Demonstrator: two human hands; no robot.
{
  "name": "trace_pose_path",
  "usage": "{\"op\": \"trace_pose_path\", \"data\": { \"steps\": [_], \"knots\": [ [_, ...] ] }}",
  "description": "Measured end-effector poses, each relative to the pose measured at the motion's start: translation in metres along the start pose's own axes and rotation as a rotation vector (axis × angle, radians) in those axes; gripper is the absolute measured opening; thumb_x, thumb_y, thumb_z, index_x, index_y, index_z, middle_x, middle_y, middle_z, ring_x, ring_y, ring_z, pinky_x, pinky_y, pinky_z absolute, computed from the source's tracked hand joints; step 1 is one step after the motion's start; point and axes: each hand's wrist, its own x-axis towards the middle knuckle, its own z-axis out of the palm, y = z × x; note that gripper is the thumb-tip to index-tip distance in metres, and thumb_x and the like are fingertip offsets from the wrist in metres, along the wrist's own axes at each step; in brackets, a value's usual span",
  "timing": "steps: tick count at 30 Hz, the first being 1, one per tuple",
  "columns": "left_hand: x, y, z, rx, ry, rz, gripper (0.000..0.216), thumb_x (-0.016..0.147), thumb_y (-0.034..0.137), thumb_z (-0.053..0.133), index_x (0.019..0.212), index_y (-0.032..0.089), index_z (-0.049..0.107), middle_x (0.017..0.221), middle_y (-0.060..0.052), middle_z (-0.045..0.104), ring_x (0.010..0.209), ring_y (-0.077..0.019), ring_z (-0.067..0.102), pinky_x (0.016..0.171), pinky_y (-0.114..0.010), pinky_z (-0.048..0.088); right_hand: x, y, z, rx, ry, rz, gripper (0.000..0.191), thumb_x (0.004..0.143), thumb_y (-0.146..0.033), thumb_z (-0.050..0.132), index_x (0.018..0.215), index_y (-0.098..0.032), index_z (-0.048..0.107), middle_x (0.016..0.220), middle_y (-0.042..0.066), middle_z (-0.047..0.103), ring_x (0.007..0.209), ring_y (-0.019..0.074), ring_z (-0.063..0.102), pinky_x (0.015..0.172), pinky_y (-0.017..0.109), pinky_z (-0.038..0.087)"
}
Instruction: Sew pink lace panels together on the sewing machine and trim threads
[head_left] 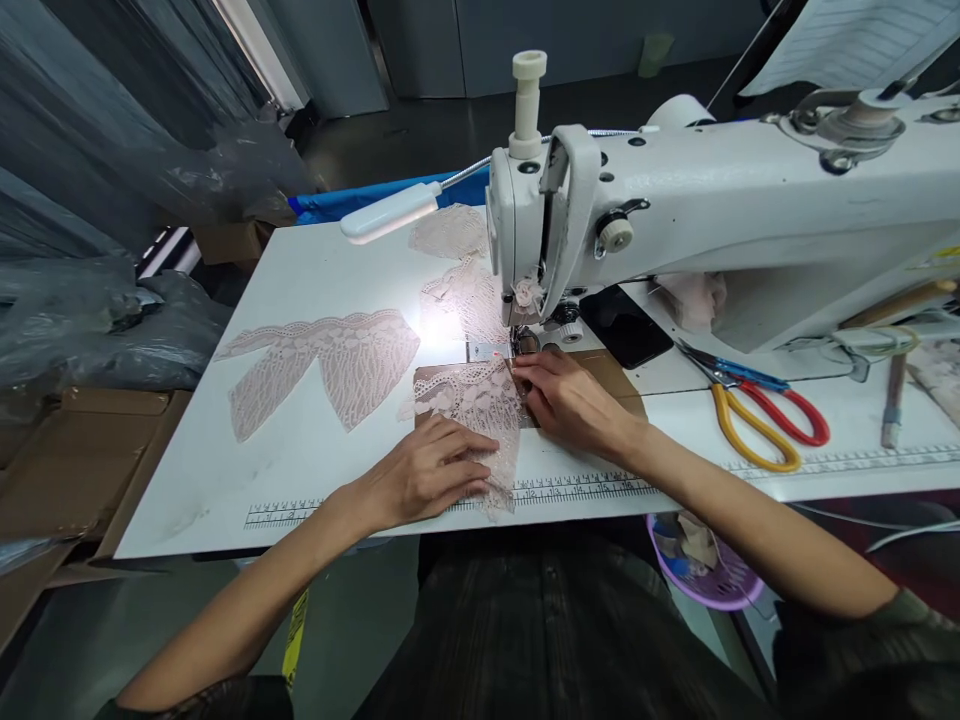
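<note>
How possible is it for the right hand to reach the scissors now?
Probably yes: the scissors lie to the right, their yellow handle uncovered, although the right hand is busy at the lace.

Grey panels (555,35) border the dark floor (405,135) beyond the white worktable (180,455), which a gooseneck lamp (390,212) lights brightly, while grey-blue sheeting (75,90) hangs at upper left and a cardboard box (75,455) sits beside the worktable's left edge.

Flat pale-pink lace panels (499,415) are patterned in openwork; the looped scissor handles (720,405) are coloured yellow and red.
</note>
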Motion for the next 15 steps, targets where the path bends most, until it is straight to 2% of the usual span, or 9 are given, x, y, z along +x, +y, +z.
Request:
{"op": "trace_pose_path", "data": {
  "steps": [3, 6, 8, 11, 15],
  "knots": [
    [0.004, -0.003, 0.004, -0.026, 0.046, 0.031, 0.011, 0.092, 0.019, 0.064, 0.102, 0.016, 0.066, 0.106, -0.011, 0.072, 0.09, -0.0196, 0.068, 0.075, -0.034, 0.055, 0.007, -0.017, 0.003, 0.001, -0.013, -0.089, 0.035, 0.089, -0.01, 0.044, 0.118, -0.007, 0.063, 0.122, 0.019, 0.064, 0.111, 0.0306, 0.056, 0.095, 0.05, 0.046],
    [0.005, -0.005, 0.006, -0.051, 0.048, 0.034, 0.019, 0.092, 0.023, 0.066, 0.108, 0.014, 0.066, 0.102, -0.012, 0.072, 0.094, -0.0221, 0.068, 0.08, -0.037, 0.057, 0.007, -0.029, 0.009, 0.03, -0.104, -0.161, 0.034, 0.09, -0.014, 0.049, 0.12, -0.008, 0.062, 0.125, 0.021, 0.064, 0.114, 0.0325, 0.056, 0.093, 0.053, 0.046],
    [0.004, -0.006, 0.008, -0.062, 0.036, 0.028, 0.025, 0.091, 0.028, 0.067, 0.112, 0.014, 0.064, 0.106, -0.014, 0.071, 0.101, -0.0237, 0.068, 0.085, -0.04, 0.057, 0.001, -0.029, 0.011, 0.005, -0.121, -0.101, 0.034, 0.089, -0.013, 0.049, 0.119, -0.006, 0.063, 0.127, 0.023, 0.063, 0.116, 0.0344, 0.055, 0.091, 0.054, 0.046],
    [0.002, -0.007, 0.008, -0.056, 0.028, 0.032, 0.033, 0.09, 0.031, 0.069, 0.117, 0.014, 0.061, 0.118, -0.016, 0.068, 0.111, -0.0257, 0.065, 0.093, -0.045, 0.056, -0.01, -0.02, 0.01, -0.046, -0.07, 0.034, 0.037, 0.087, -0.01, 0.046, 0.119, -0.004, 0.063, 0.128, 0.024, 0.062, 0.117, 0.0361, 0.054, 0.09, 0.054, 0.047],
    [0.001, -0.007, 0.007, -0.028, 0.03, 0.029, 0.044, 0.089, 0.036, 0.07, 0.126, 0.016, 0.057, 0.125, -0.015, 0.066, 0.117, -0.0261, 0.063, 0.099, -0.05, 0.052, -0.018, -0.007, 0.007, 0.025, -0.009, 0.06, 0.038, 0.088, -0.011, 0.043, 0.119, -0.005, 0.064, 0.127, 0.022, 0.063, 0.117, 0.0351, 0.054, 0.091, 0.056, 0.048]
  ]
}}
